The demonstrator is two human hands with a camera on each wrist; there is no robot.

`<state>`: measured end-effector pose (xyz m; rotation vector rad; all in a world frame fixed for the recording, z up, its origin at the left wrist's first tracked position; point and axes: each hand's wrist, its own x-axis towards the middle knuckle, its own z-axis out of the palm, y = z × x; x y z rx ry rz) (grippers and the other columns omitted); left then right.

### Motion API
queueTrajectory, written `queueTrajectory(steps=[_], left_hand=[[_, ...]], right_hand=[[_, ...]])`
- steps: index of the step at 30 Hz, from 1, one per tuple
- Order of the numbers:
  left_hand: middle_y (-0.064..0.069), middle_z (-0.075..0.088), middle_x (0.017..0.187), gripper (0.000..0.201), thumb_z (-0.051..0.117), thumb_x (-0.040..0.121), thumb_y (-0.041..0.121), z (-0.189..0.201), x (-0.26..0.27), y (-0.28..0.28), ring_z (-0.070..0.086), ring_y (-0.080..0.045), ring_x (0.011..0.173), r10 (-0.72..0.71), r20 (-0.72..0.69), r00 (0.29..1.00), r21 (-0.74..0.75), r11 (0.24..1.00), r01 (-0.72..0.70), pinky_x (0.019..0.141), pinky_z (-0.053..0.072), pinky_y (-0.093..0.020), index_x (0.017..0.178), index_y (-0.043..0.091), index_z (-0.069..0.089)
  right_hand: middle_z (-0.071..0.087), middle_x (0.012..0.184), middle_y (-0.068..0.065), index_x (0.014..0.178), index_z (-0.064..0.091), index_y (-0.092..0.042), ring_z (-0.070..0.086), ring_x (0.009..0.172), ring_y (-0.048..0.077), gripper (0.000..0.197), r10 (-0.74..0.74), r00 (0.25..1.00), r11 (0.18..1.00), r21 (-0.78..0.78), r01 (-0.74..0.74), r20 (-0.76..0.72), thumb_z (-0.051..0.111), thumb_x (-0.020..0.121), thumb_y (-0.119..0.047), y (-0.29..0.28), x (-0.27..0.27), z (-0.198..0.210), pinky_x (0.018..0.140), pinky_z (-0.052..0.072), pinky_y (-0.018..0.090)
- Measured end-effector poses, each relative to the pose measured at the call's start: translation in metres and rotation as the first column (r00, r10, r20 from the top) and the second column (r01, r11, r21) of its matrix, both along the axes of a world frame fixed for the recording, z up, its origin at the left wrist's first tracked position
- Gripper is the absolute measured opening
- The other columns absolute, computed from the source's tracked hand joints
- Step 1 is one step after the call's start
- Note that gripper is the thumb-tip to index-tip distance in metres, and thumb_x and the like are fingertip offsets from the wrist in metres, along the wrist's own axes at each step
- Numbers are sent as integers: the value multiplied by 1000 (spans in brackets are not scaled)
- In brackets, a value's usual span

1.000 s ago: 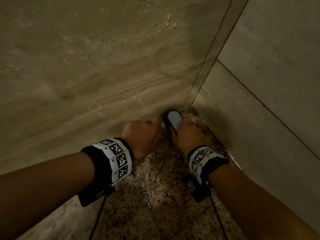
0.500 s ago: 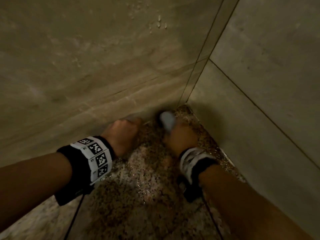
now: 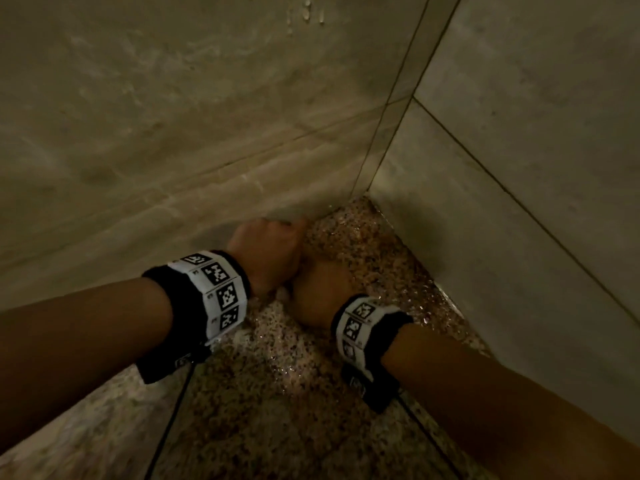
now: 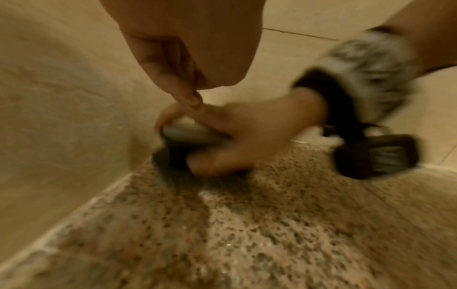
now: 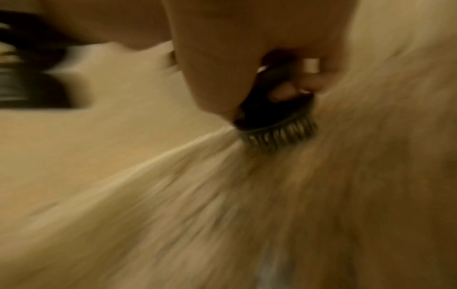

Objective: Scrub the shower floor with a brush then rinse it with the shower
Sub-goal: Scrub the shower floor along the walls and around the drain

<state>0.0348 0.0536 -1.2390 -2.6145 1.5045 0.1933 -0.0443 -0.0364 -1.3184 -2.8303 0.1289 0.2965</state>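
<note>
The brush has a grey top and dark bristles that press on the wet speckled shower floor beside the left wall's base. My right hand grips the brush from above, fingers curled round its body. In the head view the brush is hidden under my hands. My left hand is curled into a fist just above and left of the right hand, against the left wall, holding nothing; one fingertip reaches down to the right hand's knuckles. Both wrist views are motion-blurred.
Two beige tiled walls meet in a corner just beyond my hands. Water glistens on the floor along the right wall's base. Wrist-camera cables hang below my forearms over the floor nearer me.
My right hand has drawn the brush back out of the corner, leftward along the wall. The grey brush top seen earlier is now covered by my hands. The left fist moved with it.
</note>
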Motion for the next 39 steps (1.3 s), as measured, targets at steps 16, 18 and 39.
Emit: queueTrajectory(steps=[16,18,39], left_hand=[[-10,66,104,36,36,97,32,-3,-21,-10,64,-36,90,12,47,999,35,999,-14,61,38,-34,127,12,35],[-10,66,104,37,39,96,35,1,-22,-6,64,-36,92,8,68,998,25,1000,-9,64,42,-35,126,14,35],[-15,65,83,22,42,93,27,-2,-11,40,59,-34,77,194,-356,914,-321,893,-315,71,50,-41,111,13,44]], right_hand=[[44,141,18,149,26,-16,52,119,38,58,-336,933,935,-167,314,-126,44,98,-36,-52,-56,12,97,45,47],[41,145,14,154,14,-18,52,120,36,71,-85,981,995,36,93,-176,49,96,-36,-10,-75,10,98,45,46],[49,138,11,152,17,-16,55,115,32,80,-110,969,992,39,122,-223,59,91,-43,14,-70,25,87,46,35]])
